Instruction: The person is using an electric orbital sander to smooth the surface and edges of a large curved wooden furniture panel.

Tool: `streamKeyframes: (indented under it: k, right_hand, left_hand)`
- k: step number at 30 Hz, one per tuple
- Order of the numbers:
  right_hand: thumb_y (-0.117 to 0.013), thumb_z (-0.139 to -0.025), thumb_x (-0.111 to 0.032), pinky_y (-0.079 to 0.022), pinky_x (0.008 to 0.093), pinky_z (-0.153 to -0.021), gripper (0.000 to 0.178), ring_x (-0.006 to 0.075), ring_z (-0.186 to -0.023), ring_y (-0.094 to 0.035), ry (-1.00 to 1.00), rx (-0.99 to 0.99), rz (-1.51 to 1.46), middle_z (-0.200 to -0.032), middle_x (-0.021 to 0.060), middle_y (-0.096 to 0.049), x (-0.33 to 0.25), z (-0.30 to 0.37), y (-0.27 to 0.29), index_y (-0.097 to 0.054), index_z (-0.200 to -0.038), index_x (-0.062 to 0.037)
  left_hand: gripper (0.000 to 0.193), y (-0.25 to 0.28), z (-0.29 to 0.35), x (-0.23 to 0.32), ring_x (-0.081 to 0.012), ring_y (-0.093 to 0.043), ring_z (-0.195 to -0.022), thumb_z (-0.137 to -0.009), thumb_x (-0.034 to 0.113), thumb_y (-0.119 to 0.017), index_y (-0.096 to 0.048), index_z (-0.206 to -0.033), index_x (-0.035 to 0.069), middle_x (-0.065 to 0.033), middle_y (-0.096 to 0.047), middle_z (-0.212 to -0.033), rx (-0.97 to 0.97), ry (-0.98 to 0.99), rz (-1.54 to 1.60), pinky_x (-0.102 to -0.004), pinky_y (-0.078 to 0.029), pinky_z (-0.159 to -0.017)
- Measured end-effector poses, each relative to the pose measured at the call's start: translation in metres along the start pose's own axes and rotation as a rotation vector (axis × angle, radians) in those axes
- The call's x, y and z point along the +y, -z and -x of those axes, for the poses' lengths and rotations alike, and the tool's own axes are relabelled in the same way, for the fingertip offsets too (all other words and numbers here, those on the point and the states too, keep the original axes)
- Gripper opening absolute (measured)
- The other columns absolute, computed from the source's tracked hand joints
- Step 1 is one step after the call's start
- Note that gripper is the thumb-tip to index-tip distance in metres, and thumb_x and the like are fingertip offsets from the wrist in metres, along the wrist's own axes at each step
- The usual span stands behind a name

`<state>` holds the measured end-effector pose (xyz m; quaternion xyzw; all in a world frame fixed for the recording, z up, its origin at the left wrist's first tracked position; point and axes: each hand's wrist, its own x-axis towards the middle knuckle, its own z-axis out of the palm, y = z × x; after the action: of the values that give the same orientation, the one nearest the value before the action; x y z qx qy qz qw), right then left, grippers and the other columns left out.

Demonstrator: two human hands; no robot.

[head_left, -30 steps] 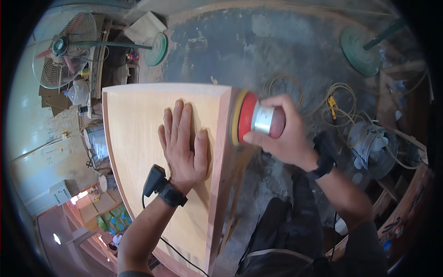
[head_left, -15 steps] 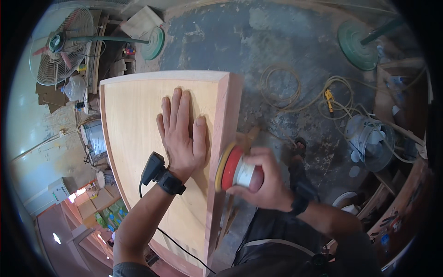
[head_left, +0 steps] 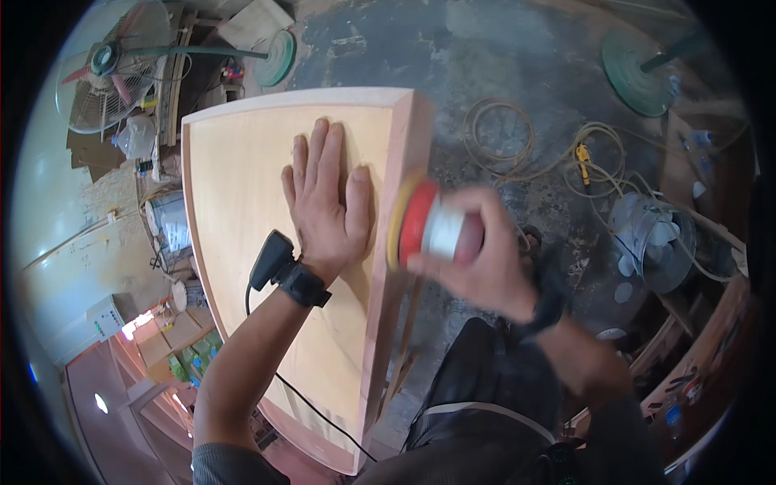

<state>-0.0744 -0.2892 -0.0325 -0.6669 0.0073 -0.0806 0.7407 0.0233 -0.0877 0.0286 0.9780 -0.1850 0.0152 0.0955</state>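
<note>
A large pale wooden panel (head_left: 242, 174) with a raised wooden frame (head_left: 386, 267) around it takes up the middle of the view. My left hand (head_left: 327, 214) lies flat on the panel near its right side, fingers stretched toward the far edge. A round sander (head_left: 440, 226), with a yellow pad, red collar and white band, is gripped in my right hand (head_left: 489, 267). Its pad faces the outer right side of the frame and appears to touch it. Motion blurs the sander and my right hand. A black device (head_left: 273, 257) with a cord is strapped at my left wrist.
Coiled hose (head_left: 501, 141) with a yellow connector (head_left: 583, 158) lies on the worn floor at right, beside a clear bucket (head_left: 659, 242). A fan (head_left: 109, 69) stands at far left; another green round base (head_left: 634, 77) is at far right. Shelving (head_left: 174, 89) lines the left.
My right hand has carried the sander farther along the frame's right side, away from me. My left hand stays flat on the panel. The view has shifted slightly.
</note>
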Motion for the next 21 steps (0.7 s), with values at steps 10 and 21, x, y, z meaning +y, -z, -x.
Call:
streamKeyframes:
  k: [10, 21]
  right_hand:
    - [-0.097, -0.073, -0.032, -0.051, 0.0364, -0.09, 0.068, 0.0191, -0.102, -0.058, -0.307, 0.068, -0.165, -0.11, 0.0083, -0.056, -0.015, 0.059, -0.034, -0.053, -0.117, -0.0062]
    - [-0.097, -0.076, -0.033, -0.049, 0.0324, -0.092, 0.068, 0.0132, -0.106, -0.056, -0.321, 0.083, -0.159, -0.111, 0.0055, -0.054, -0.017, 0.106, -0.041, -0.051, -0.12, -0.0076]
  left_hand:
    - [0.062, 0.0, 0.003, -0.004, -0.0504, -0.032, -0.151, -0.101, 0.034, -0.051, -0.046, -0.155, 0.005, -0.021, -0.043, -0.162, 0.014, -0.006, 0.001, -0.0608, -0.02, -0.121]
    - [0.062, -0.01, -0.007, -0.002, -0.05, -0.032, -0.151, -0.106, 0.041, -0.045, -0.044, -0.155, 0.003, -0.0229, -0.042, -0.162, 0.043, -0.13, 0.105, -0.0582, -0.021, -0.122]
